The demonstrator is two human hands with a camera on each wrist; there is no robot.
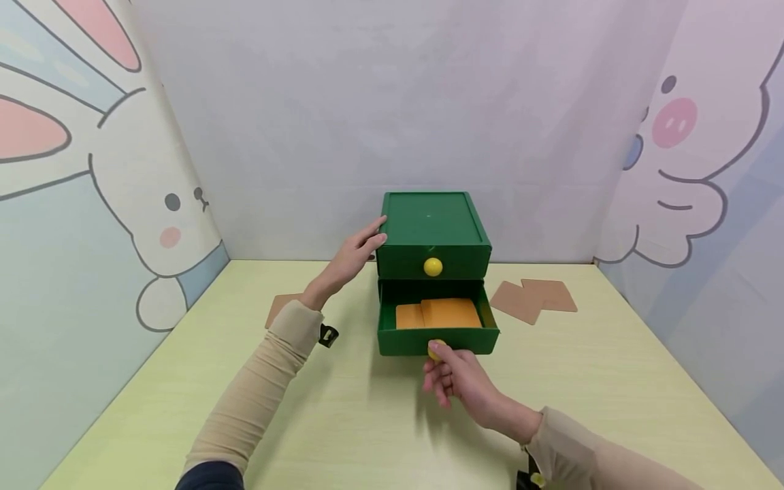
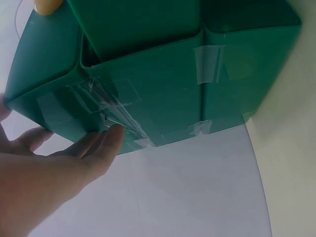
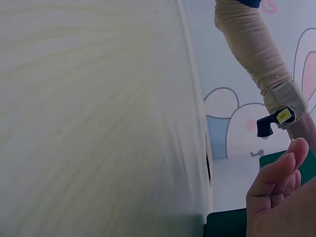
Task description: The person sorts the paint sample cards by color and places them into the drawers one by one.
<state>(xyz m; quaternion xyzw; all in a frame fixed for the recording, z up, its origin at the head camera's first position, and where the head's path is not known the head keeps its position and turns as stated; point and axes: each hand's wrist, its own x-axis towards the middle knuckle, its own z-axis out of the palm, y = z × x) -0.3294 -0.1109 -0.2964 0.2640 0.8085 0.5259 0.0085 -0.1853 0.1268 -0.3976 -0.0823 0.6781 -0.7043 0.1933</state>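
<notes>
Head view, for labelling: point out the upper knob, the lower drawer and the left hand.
Upper knob (image 1: 433, 267): head view, its front.
Lower drawer (image 1: 403, 343): head view, front panel.
Left hand (image 1: 351, 256): head view, its back.

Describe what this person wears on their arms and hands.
The left hand and right hand are bare. The left sleeve and right sleeve are beige; the left is creased, with dark blue cloth above it. A black device sits at each wrist, the left's bearing a yellow label.
</notes>
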